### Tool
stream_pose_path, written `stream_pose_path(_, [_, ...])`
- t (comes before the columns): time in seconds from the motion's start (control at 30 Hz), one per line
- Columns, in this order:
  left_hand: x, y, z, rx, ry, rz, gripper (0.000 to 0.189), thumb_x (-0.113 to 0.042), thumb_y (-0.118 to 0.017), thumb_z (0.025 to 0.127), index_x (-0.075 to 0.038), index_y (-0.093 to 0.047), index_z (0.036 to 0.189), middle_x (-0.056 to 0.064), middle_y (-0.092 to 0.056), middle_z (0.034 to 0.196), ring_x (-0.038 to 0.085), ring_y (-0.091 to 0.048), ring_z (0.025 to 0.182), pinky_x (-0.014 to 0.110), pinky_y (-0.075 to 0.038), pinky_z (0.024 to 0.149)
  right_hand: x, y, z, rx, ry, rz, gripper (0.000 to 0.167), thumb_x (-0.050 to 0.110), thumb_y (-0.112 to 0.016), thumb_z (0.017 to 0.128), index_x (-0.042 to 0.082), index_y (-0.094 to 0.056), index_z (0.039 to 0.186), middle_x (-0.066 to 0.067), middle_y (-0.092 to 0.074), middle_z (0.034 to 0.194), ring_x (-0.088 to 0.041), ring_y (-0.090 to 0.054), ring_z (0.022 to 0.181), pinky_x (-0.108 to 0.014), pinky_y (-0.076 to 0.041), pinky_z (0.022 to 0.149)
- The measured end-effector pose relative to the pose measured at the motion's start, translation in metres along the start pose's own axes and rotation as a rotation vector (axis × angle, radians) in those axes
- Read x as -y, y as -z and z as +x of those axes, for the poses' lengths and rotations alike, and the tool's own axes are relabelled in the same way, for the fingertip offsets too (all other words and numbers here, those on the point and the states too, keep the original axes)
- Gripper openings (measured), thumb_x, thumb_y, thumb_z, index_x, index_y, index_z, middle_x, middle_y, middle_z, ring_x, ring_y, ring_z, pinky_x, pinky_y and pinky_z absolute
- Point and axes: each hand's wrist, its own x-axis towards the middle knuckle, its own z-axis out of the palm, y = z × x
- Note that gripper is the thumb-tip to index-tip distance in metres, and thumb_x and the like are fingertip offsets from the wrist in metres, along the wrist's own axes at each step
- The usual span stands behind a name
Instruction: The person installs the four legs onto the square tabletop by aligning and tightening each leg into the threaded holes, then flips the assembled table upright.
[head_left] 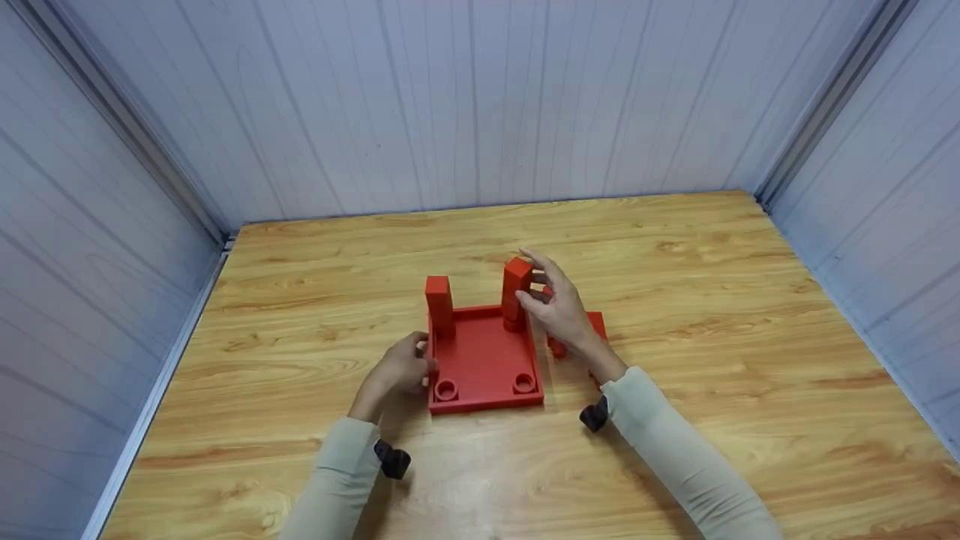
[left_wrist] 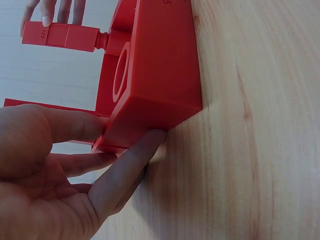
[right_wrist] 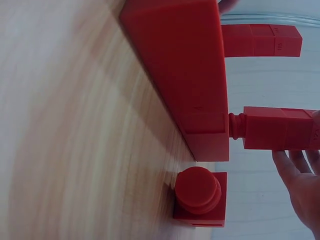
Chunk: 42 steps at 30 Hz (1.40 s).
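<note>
A red square base [head_left: 486,351] with low walls lies on the table, round sockets showing in its two front corners. My left hand [head_left: 401,367] grips its left wall, thumb over the rim and fingers along the outside. One red square post [head_left: 439,301] stands upright in the back left corner. At the back right corner my right hand [head_left: 561,309] holds a second red post [head_left: 516,279] between thumb and fingers, upright. The narrow ringed end of this held post [right_wrist: 272,128] points down at the corner, its ringed neck still showing in both wrist views.
Right of the base, partly hidden under my right hand and forearm, lie more red pieces: a post with a round end [right_wrist: 196,189] and a flat-edged piece [head_left: 598,324]. The wooden table [head_left: 315,300] meets pale panel walls [head_left: 450,105] at the back and sides.
</note>
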Motion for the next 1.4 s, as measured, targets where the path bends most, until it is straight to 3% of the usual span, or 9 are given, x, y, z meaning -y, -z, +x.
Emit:
stream_pose_path(0.17, [-0.001, 0.000, -0.001, 0.000, -0.001, -0.012, 0.051, -0.003, -0.054, 0.091, -0.004, -0.041, 0.141, 0.017, -0.056, 0.114, 0.019, -0.055, 0.079, 0.029, -0.050, 0.058, 0.001, 0.001, 0.000, 0.006, 0.020, -0.026, 0.047, -0.001, -0.059, 0.091, 0.002, -0.049, 0.137, -0.020, -0.051, 0.127, -0.036, -0.055, 0.113, -0.051, -0.048, 0.092])
stream_pose_path(0.37, [-0.001, 0.001, -0.001, 0.001, -0.015, -0.025, 0.051, 0.000, -0.053, 0.090, -0.001, -0.041, 0.140, 0.017, -0.057, 0.109, 0.021, -0.056, 0.087, 0.035, -0.054, 0.064, 0.002, 0.001, 0.003, -0.020, 0.036, 0.002, 0.034, 0.003, -0.050, 0.097, -0.004, -0.054, 0.130, -0.019, -0.054, 0.131, -0.027, -0.054, 0.119, -0.028, -0.050, 0.092])
stream_pose_path(0.47, [0.000, 0.000, -0.002, 0.002, -0.012, -0.025, 0.051, 0.000, -0.053, 0.090, -0.002, -0.041, 0.140, 0.016, -0.057, 0.108, 0.022, -0.056, 0.087, 0.034, -0.053, 0.064, 0.003, 0.001, 0.005, -0.027, 0.031, 0.030, 0.032, 0.003, -0.050, 0.097, -0.006, -0.055, 0.127, -0.018, -0.054, 0.134, -0.026, -0.054, 0.120, -0.023, -0.047, 0.094])
stream_pose_path(0.7, [0.000, 0.001, -0.001, -0.004, -0.009, -0.003, 0.053, -0.003, -0.054, 0.090, -0.003, -0.040, 0.141, 0.016, -0.057, 0.114, 0.022, -0.056, 0.090, 0.032, -0.053, 0.063, 0.005, 0.003, 0.010, 0.010, -0.026, 0.149, 0.035, 0.002, -0.050, 0.097, -0.011, -0.049, 0.129, -0.025, -0.051, 0.133, -0.026, -0.055, 0.117, -0.025, -0.048, 0.092])
stream_pose_path(0.87, [0.001, 0.002, -0.002, -0.011, -0.030, 0.027, 0.052, -0.005, -0.055, 0.091, -0.003, -0.041, 0.141, 0.017, -0.058, 0.114, 0.020, -0.058, 0.083, 0.030, -0.051, 0.059, 0.005, 0.004, 0.013, 0.027, -0.087, 0.213, 0.037, -0.001, -0.049, 0.097, -0.013, -0.045, 0.131, -0.029, -0.047, 0.133, -0.029, -0.052, 0.120, -0.024, -0.048, 0.092])
stream_pose_path(1.1, [0.001, 0.002, -0.002, -0.009, -0.023, 0.022, 0.050, -0.004, -0.054, 0.091, -0.002, -0.042, 0.139, 0.018, -0.057, 0.115, 0.020, -0.058, 0.082, 0.031, -0.051, 0.059, 0.007, 0.005, 0.013, 0.005, -0.138, 0.207, 0.039, 0.001, -0.055, 0.094, -0.010, -0.048, 0.131, -0.024, -0.049, 0.133, -0.033, -0.051, 0.119, -0.022, -0.048, 0.091])
stream_pose_path(1.27, [0.000, 0.001, -0.002, -0.012, -0.027, 0.024, 0.051, -0.003, -0.055, 0.090, -0.001, -0.042, 0.139, 0.018, -0.057, 0.116, 0.021, -0.058, 0.086, 0.030, -0.051, 0.060, 0.009, 0.003, 0.012, -0.044, -0.144, 0.164, 0.036, 0.002, -0.062, 0.090, -0.010, -0.051, 0.122, -0.025, -0.053, 0.123, -0.026, -0.055, 0.109, -0.023, -0.048, 0.089])
stream_pose_path(1.4, [0.000, 0.002, -0.002, -0.014, -0.028, 0.029, 0.051, -0.003, -0.055, 0.090, -0.001, -0.042, 0.139, 0.019, -0.058, 0.116, 0.022, -0.058, 0.091, 0.031, -0.052, 0.061, 0.012, 0.002, 0.010, -0.066, -0.152, 0.110, 0.038, 0.005, -0.067, 0.088, -0.010, -0.051, 0.119, -0.022, -0.055, 0.114, -0.028, -0.055, 0.104, -0.023, -0.049, 0.085])
